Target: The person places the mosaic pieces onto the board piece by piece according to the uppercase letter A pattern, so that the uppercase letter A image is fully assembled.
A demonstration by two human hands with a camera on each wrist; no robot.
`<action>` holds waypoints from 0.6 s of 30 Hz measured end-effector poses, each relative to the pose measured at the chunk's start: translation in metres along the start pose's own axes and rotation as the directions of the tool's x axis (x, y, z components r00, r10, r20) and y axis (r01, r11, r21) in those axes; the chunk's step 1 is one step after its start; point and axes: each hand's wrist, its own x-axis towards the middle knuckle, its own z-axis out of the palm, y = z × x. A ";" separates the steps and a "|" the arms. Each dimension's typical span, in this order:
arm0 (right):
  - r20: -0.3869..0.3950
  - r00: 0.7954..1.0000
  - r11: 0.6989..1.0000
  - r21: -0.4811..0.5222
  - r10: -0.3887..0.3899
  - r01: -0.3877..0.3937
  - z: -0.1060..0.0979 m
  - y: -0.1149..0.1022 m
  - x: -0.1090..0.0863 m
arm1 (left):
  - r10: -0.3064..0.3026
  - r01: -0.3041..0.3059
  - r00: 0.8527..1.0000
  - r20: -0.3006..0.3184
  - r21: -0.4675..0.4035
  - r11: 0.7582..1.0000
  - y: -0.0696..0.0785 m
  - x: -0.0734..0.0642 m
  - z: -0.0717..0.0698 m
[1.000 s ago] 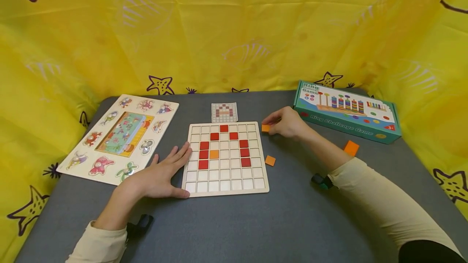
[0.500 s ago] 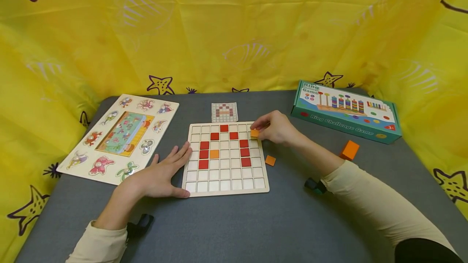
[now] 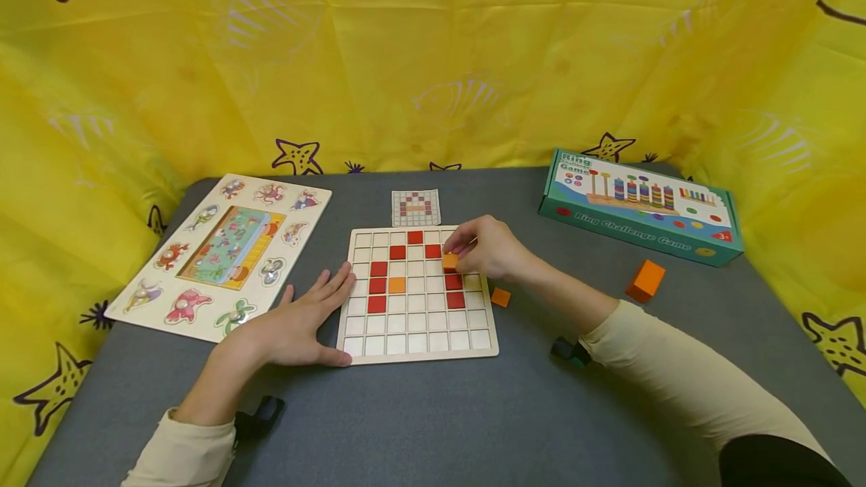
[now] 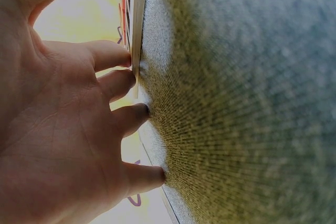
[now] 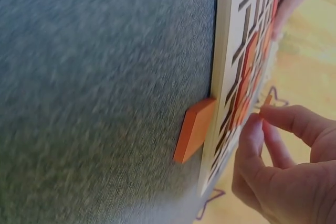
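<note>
A wooden grid board (image 3: 417, 358) lies in the middle of the table, with several red square tiles (image 3: 376, 305) and one orange tile (image 3: 396, 285) set in its cells. Over the board's right part, my right hand (image 3: 490, 250) pinches another orange tile (image 3: 450, 261) between thumb and fingertips; the right wrist view shows this tile edge-on. My left hand (image 3: 298, 329) rests spread at the board's left side, fingertips and thumb at its edge. In the left wrist view the fingers look extended, holding nothing. A loose orange tile (image 3: 501, 297) lies just off the board's right edge.
A small pattern card (image 3: 416, 208) lies behind the board. A peg puzzle (image 3: 162, 276) with sea animals is at the left. At the right are a green Ring Challenge Game box (image 3: 643, 239) and an orange block-shaped stack (image 3: 646, 280). Yellow cloth (image 3: 379, 96) hangs behind.
My right hand has carried the pinched orange tile leftward, from beside the board's upper right corner to over its right-hand red tiles. The left hand has stayed in place.
</note>
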 end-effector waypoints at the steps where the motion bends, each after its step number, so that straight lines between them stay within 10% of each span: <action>1: 0.006 1.000 1.000 0.005 0.004 -0.004 0.001 -0.001 0.000 | 0.000 0.000 1.000 0.001 -0.001 1.000 0.000 0.000 0.000; 18: 0.073 0.997 1.000 0.015 0.010 -0.011 0.026 -0.017 0.004 | 0.003 -0.003 1.000 0.004 -0.011 1.000 0.002 -0.001 -0.002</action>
